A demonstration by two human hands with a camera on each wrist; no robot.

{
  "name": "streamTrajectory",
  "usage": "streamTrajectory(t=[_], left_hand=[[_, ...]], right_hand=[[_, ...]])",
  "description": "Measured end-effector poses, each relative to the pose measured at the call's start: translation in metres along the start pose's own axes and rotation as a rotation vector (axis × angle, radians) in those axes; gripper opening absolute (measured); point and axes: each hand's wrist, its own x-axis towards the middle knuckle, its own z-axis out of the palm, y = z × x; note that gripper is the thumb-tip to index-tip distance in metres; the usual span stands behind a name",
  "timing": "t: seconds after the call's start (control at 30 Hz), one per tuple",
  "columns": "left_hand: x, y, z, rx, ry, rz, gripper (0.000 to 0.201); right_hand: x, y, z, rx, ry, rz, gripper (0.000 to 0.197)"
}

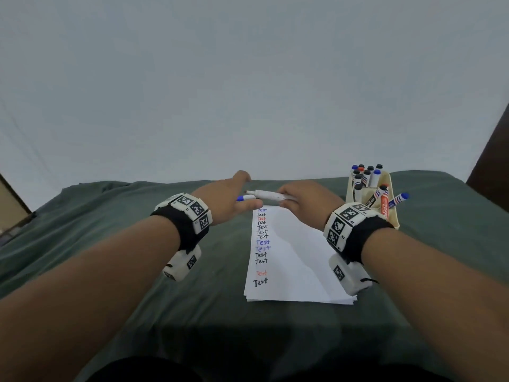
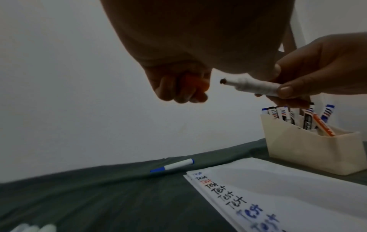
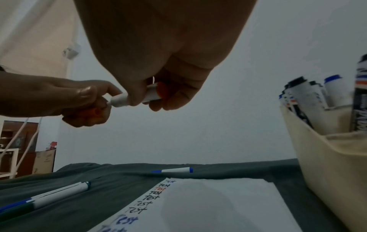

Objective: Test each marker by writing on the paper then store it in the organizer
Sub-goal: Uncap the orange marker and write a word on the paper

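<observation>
White paper (image 1: 289, 257) already carries many "Test" lines; the organizer (image 1: 391, 213) is nearly full. The right hand (image 1: 305, 198) grips an uncapped marker (image 1: 268, 194), the left hand (image 1: 228, 198) pinches its orange cap (image 2: 195, 85); loose markers (image 3: 59, 192) remain.

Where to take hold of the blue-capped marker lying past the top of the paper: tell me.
Take the blue-capped marker by its white barrel, coming straight down from above. It lies flat on the green cloth, clear of the paper, so both long sides are free for a pinch grip.

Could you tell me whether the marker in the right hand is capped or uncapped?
Uncapped: the marker in the right hand shows its bare tip, and the left hand holds an orange cap.
</observation>
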Motion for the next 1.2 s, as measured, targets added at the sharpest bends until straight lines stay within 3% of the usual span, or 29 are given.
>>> streamTrajectory(t=[0.17,0.23,0.4,0.6,0.77,0.9,1.0,1.2], left_hand=[[-0.011,-0.01,0.021,-0.113,-0.032,-0.157,0.05],[-0.015,-0.015,0.03,-0.029,-0.071,-0.169,0.048],[-0.013,-0.026,0.04,0.072,-0.18,-0.138,0.014],[0.004,-0.036,0.059,0.108,-0.228,-0.199,0.031],[0.007,-0.043,0.079,0.038,-0.202,-0.223,0.039],[0.017,-0.052,0.083,-0.004,-0.22,-0.263,0.036],[0.022,-0.059,0.083,0.014,-0.222,-0.285,0.037],[0.024,-0.045,0.084,0.164,-0.042,-0.123,0.051]], right_hand=[[-0.011,0.011,0.006,0.02,0.036,0.07,0.021],[-0.013,0.014,0.011,0.085,0.076,0.102,0.023],[-0.014,0.018,0.024,0.347,0.217,0.276,0.019],[-0.001,0.023,0.043,0.794,0.393,0.425,0.003],[0.014,0.032,0.065,1.155,0.479,0.565,0.015],[0.033,0.043,0.08,1.348,0.555,0.743,0.027],[0.051,0.05,0.09,1.461,0.562,0.786,0.029],[0.083,0.065,0.106,1.601,0.6,0.834,0.025]])
